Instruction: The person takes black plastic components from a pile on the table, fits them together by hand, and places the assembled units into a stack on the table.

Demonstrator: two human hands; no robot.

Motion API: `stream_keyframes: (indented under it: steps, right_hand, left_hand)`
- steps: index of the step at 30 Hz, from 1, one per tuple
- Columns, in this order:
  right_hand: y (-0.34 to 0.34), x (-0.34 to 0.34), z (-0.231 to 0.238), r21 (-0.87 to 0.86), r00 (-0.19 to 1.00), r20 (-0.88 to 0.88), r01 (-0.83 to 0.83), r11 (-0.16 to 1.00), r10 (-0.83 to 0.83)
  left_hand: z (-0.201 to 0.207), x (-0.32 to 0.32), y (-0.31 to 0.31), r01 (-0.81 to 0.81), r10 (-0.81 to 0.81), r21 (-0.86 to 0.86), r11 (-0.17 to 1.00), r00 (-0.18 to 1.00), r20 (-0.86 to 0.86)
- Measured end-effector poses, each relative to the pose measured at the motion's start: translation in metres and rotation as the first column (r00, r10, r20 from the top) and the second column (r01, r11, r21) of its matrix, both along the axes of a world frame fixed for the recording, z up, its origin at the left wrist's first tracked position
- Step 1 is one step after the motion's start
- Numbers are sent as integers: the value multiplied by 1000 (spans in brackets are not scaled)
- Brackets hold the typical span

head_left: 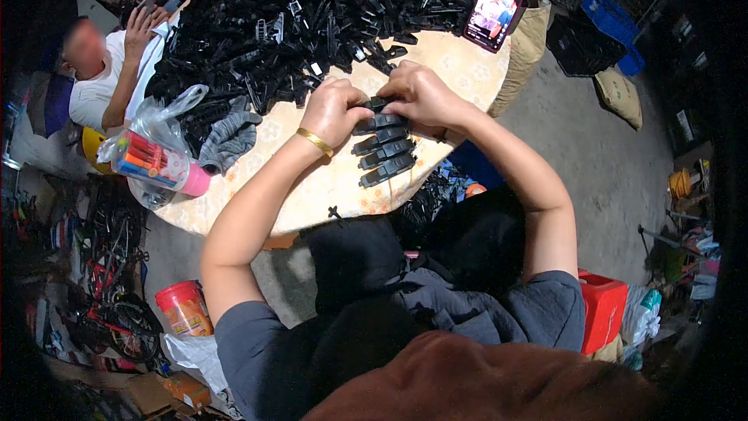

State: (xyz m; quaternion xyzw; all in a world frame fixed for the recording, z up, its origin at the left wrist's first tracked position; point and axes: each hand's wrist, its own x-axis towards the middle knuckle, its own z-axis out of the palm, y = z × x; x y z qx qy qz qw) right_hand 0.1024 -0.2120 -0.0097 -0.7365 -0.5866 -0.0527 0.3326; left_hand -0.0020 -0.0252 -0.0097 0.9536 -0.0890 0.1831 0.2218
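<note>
My left hand [333, 113], with a gold bangle at the wrist, and my right hand [425, 95] meet over the tablecloth. Between my bent fingertips and thumbs is a small black plastic piece [376, 104], partly hidden by them; its exact kind is not clear. It lies at the far end of a neat row of similar black plastic pieces [387, 157], set side by side and running toward me. Both hands are closed on the piece, from its left and right. Just beyond them spreads a large heap of loose black plastic parts [312, 15].
A phone [494, 12] with a lit screen stands at the table's right. At the left lie a grey glove [231, 136] and a pink cup of pens [160, 164]. Another person [109, 78] sits beyond them. A red bucket [185, 308] stands on the floor.
</note>
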Motion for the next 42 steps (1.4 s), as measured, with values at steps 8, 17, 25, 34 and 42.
stream_keyframes:
  steps: [8,17,25,34,42]
  right_hand:
    - [-2,1,1,-22,996,-83,35,999,-37]
    - [2,11,-4,-26,945,90,318,948,-314]
    - [8,25,10,-62,960,-133,240,969,-246]
    - [11,40,-9,-48,897,289,362,931,-334]
    - [8,3,1,-114,907,-395,111,987,-148]
  left_hand:
    - [-4,3,2,180,-185,-115,977,982,-33]
    - [-6,10,-6,41,-28,-290,956,998,47]
    - [-15,10,-3,23,-28,28,999,977,211]
    - [-6,4,-7,40,-37,-67,997,999,35]
    - [-2,-6,2,5,-5,-51,999,1000,-9]
